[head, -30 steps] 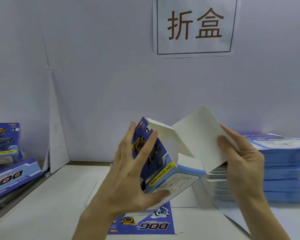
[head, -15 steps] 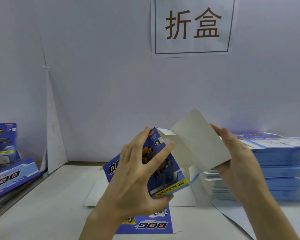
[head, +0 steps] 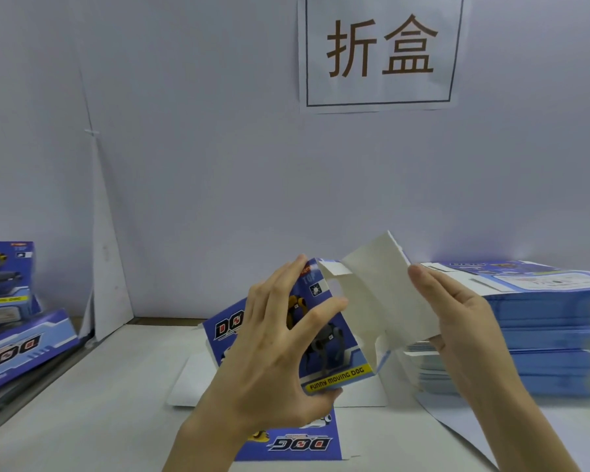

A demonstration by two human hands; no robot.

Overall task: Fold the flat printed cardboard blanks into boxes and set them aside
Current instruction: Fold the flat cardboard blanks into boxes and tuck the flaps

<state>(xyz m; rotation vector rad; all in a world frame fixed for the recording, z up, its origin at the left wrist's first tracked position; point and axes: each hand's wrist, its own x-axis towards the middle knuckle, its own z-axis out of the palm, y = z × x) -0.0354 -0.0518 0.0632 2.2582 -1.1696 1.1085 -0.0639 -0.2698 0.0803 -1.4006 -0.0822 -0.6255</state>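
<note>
Over the table (head: 82, 403), our left hand (head: 269, 362) grips the now-squared box (head: 338, 352); our right hand (head: 464, 328) pinches its flap (head: 378, 284) for tucking.

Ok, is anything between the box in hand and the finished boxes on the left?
Nothing visible. The half-folded box, held by left hand and right hand, has only table surface between it and the finished boxes. A flat blank lies below it.
</note>
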